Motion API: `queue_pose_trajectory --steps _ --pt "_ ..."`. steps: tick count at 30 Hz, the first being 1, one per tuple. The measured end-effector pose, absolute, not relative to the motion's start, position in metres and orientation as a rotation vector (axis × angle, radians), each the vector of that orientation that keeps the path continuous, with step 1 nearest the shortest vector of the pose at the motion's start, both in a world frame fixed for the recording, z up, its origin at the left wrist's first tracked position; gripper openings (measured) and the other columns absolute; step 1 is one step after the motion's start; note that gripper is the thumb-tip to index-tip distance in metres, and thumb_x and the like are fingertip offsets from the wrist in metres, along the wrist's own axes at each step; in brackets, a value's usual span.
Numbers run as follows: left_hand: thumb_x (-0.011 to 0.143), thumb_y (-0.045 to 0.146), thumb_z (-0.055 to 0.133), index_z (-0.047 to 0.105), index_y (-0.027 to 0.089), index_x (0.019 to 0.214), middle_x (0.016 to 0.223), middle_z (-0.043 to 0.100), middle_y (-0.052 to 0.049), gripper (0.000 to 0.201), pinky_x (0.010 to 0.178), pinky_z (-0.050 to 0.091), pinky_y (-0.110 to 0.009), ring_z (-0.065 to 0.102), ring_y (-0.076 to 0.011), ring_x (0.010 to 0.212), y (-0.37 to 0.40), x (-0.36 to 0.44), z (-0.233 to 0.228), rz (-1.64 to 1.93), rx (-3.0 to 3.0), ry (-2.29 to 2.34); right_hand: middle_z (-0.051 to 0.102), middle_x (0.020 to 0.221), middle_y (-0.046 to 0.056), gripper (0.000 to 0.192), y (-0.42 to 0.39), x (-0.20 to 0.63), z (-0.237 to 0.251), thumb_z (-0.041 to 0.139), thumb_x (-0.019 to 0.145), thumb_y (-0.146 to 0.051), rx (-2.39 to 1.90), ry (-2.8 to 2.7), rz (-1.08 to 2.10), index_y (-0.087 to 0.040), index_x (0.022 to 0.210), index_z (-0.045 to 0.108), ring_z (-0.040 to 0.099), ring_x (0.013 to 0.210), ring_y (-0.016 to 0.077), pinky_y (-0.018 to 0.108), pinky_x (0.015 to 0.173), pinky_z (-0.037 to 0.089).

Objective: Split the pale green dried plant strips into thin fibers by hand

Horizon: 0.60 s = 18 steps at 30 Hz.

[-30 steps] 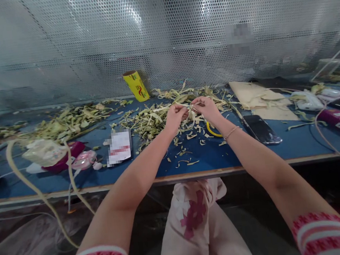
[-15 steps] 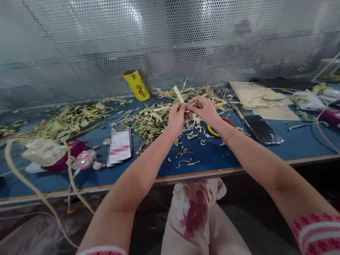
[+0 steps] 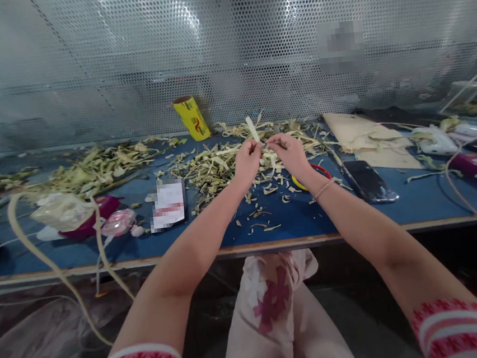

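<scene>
Both hands pinch one pale strip above the scrap pile

Head view: since a second ago the left hand (image 3: 247, 161) and right hand (image 3: 289, 153) have lifted slightly, and the strip (image 3: 253, 128) now stands up between them, each grip narrow and closed on it, which suggests it is being peeled or split. Below lies the pile of husk scraps (image 3: 212, 170) on the blue counter (image 3: 301, 218), with a phone (image 3: 367, 180), a yellow roll (image 3: 191, 118) and a perforated metal wall (image 3: 125, 55) behind.

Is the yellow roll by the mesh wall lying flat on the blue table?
No, the yellow roll stands on end, tilted against the perforated mesh wall at the back of the blue table.
</scene>
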<state>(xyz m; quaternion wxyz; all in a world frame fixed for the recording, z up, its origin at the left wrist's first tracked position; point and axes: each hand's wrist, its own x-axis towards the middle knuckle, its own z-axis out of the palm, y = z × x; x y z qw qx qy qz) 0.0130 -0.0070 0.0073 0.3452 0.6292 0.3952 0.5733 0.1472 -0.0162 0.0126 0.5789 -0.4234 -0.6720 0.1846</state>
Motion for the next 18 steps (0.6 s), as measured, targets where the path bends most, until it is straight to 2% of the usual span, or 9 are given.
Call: queue_pose_trajectory --steps 9,18 --pt "0.088 0.032 0.056 0.042 0.02 0.066 0.054 0.044 0.004 0.029 0.052 0.032 -0.023 0.041 -0.0099 0.052 -0.014 0.014 0.011 1.458 1.649 1.035 0.058 0.066 0.0 0.011 -0.014 0.152 0.015 0.059 0.078 -0.022 -1.019 -1.469 0.504 -0.016 0.083 0.065 0.05 0.063 0.0117 0.027 0.063 0.041" --pt "0.091 0.027 0.051 0.036 0.021 0.069 0.05 0.037 0.008 0.028 0.04 0.018 -0.021 0.026 -0.0041 0.037 -0.018 0.016 0.014 1.503 1.249 0.905 0.064 0.071 0.001 0.008 -0.017 0.146 0.019 0.06 0.076 -0.022 -0.937 -1.479 0.539 -0.018 0.079 0.067 0.055 0.069 0.0131 0.027 0.066 0.045"
